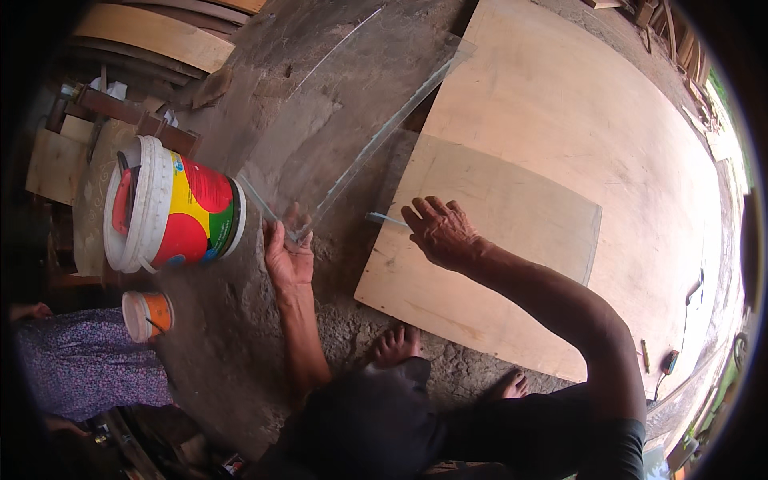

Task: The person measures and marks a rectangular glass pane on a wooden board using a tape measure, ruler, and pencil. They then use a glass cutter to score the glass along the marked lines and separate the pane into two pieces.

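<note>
A long clear glass pane (382, 133) slants from my left hand toward the far edge of the plywood, its cut edge catching the light. My left hand (290, 252) grips its near end, palm turned up, with the fingers seen through the glass. A second glass pane (528, 204) lies flat on the plywood sheet (608, 120), its left end jutting past the board's edge. Over that left end is my right hand (444, 232), palm down, fingers stretched out and apart. Whether its fingertips press on the glass cannot be made out.
At left a white bucket (138, 204) with a colourful label lies near a small orange-and-white tub (148, 316). A person in patterned cloth (92, 364) is at lower left. Boards (152, 40) are stacked far left. A tape measure (670, 362) rests on the plywood's right side.
</note>
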{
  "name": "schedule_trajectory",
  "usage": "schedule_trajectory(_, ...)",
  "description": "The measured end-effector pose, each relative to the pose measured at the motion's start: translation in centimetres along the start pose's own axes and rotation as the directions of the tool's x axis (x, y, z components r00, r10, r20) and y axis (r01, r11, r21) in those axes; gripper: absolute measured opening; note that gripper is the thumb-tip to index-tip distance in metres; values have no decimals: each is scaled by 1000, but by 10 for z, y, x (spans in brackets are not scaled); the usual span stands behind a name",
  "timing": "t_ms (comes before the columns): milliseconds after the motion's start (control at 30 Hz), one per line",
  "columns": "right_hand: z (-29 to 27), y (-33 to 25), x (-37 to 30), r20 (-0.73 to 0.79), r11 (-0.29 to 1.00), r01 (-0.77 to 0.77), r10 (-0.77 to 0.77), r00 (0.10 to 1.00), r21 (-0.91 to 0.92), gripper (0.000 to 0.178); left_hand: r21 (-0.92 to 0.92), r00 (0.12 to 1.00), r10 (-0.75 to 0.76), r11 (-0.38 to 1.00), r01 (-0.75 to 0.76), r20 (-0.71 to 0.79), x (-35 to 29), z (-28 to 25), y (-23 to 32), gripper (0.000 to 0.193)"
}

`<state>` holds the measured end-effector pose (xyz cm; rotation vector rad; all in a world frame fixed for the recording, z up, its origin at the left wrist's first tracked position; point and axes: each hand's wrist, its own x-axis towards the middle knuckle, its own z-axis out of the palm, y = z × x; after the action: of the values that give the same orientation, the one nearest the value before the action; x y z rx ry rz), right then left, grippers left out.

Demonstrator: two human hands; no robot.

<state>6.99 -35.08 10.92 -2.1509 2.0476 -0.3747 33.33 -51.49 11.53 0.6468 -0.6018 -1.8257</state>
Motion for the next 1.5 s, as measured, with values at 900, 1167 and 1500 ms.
schedule_trajectory(900, -93, -28, 80, -137, 974, 104, -133, 982, -199, 13, 146, 945, 328, 934, -325, 8, 23, -46, 73, 43)
schedule_trajectory(1167, -133, -18, 64, 13, 968, 94, -93, 996, -235, 6, 158, 974, 225, 964, -216, -43, 37, -20, 55, 46)
schedule_trajectory(1500, -138, 70, -6, -37, 969, 4, -14, 999, -246, 25, 196, 993, 116, 974, -113, -2, 57, 6, 36, 47)
